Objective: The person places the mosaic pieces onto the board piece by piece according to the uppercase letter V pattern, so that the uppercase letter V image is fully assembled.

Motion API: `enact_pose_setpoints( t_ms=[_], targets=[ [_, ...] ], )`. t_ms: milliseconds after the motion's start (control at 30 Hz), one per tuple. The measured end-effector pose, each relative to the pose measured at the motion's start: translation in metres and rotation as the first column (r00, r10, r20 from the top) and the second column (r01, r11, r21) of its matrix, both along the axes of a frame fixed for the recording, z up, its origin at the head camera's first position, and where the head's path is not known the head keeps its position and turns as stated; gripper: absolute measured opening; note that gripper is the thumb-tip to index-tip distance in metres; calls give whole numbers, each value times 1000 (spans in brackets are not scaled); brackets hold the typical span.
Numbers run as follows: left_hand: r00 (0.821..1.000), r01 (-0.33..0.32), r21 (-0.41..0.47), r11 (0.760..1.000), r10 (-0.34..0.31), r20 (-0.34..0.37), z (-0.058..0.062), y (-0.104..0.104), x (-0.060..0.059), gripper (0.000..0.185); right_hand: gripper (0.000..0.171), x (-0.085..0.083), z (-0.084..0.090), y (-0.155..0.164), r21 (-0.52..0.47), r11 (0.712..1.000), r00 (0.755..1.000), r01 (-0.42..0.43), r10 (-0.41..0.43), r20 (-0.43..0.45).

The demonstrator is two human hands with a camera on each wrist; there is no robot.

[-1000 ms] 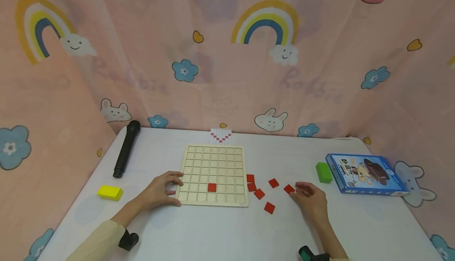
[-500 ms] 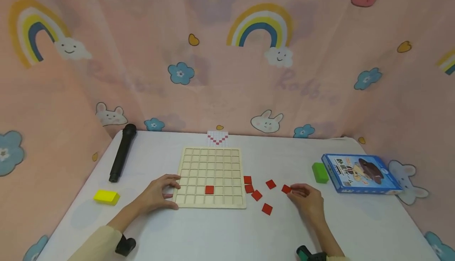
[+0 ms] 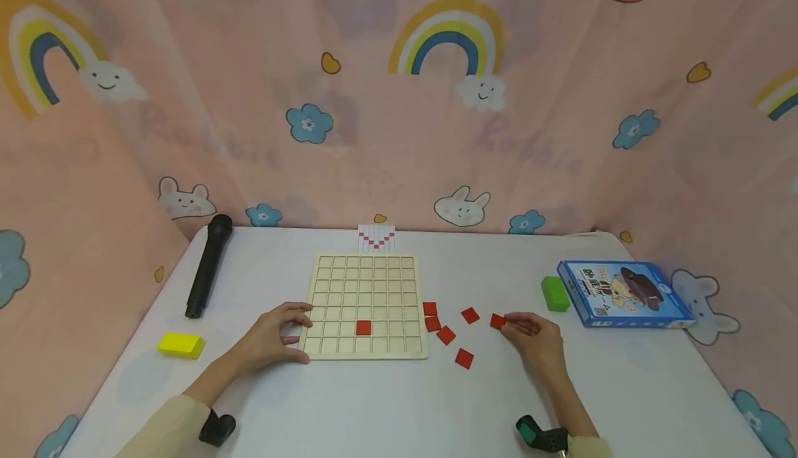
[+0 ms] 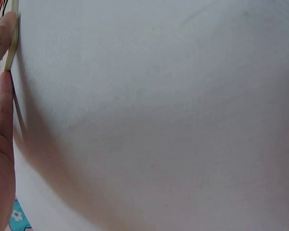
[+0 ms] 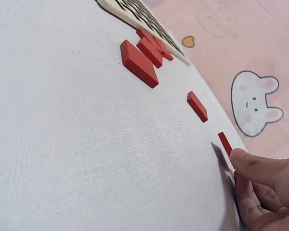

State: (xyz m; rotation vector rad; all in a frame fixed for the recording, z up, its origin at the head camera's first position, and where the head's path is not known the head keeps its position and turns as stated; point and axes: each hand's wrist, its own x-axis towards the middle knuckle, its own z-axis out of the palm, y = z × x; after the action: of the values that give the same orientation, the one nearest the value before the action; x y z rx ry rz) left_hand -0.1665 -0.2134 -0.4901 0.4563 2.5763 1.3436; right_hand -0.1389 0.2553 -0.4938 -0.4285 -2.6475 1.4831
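Note:
In the head view, a pale gridded board (image 3: 374, 355) lies on the white table with one red square tile (image 3: 364, 328) in a lower cell. My left hand (image 3: 274, 335) rests along its left edge, the thumb near the front corner; the left wrist view catches only some fingers (image 4: 4, 103) touching the edge. My right hand (image 3: 535, 344) pinches another red tile (image 3: 497, 321) by thumb and fingertips, and the right wrist view shows that tile (image 5: 225, 143) on edge with a shadow beside it. Several loose red tiles (image 3: 445, 335) lie between the board and this hand.
A card with a red V pattern (image 3: 377, 237) stands behind the board. To the left are a black microphone (image 3: 210, 264) and a yellow block (image 3: 181, 345). On the right, a green block (image 3: 555, 294) sits beside a blue box (image 3: 623, 294). A pink printed curtain (image 3: 374, 167) backs the table.
The whole head view has shifted slightly. My right fingers have closed on the red tile and now pinch it. The left hand stays at the board's edge.

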Motion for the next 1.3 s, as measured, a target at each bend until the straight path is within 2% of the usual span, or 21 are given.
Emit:
enact_pose_setpoints(
  t_ms=[233,500,733,1300],
  targets=[
    [1000,16,-13,1000,-16,-13,2,0,-1,53,33,-2,2,4,-51,999,998,-20,23,59],
    [1000,21,-12,1000,-21,-11,2,-1,1,53,34,-5,3,1,-86,995,995,-48,54,80],
    [1000,22,14,1000,-22,9,2,0,0,52,33,-9,6,-10,-135,988,996,-76,83,44],
    [999,34,-1,999,-35,-23,0,-1,-1,53,28,-20,10,-50,-166,977,990,-134,126,-56]
  ],
)
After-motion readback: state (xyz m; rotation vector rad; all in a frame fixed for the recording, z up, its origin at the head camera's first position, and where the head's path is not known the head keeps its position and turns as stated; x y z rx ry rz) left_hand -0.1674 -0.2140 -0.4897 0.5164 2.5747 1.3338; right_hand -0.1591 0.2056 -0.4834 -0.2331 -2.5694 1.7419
